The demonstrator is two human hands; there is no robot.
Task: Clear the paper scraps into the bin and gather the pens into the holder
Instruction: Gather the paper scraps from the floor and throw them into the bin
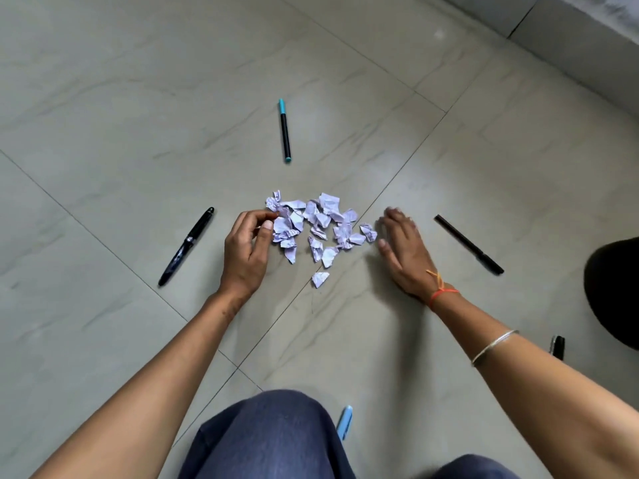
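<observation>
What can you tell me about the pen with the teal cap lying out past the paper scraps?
The teal-capped pen is a slim marker-like pen with a black barrel, a teal cap at its far end and a small teal tip at its near end; it looks like plastic. It lies flat on the grey tiled floor, pointing almost straight away from the person, beyond the pile of paper scraps. Nothing touches it: both the left hand and the right hand are down by the scraps, well short of it.
</observation>
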